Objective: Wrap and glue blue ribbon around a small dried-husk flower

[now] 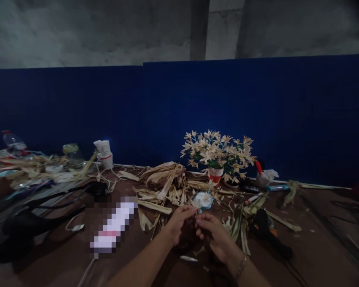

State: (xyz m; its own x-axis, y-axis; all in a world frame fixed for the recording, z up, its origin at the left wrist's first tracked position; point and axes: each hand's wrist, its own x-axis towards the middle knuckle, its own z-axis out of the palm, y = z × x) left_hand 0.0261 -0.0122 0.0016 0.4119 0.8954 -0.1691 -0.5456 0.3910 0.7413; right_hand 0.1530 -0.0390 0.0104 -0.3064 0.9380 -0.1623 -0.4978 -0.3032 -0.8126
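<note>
In front of the red-and-white cup (pixel 214 176), my left hand (pixel 178 224) is pinching a pale husk flower (pixel 195 203), my right hand (pixel 215 232) hovering beside, hold unclear; finished blooms (pixel 210 153) are crowning the cup, unshaped dry husks (pixel 164 175) lying left of it.

Left hand (pixel 179 223) and right hand (pixel 214 233) basically meet lower center, tiny pale flower (pixel 197 203) right by the fingers (pixel 187 210), husks (pixel 164 175) behind.

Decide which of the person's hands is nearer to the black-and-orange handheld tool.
Right. The right hand is left of the black-and-orange handheld tool; the left hand is farther left.
</note>
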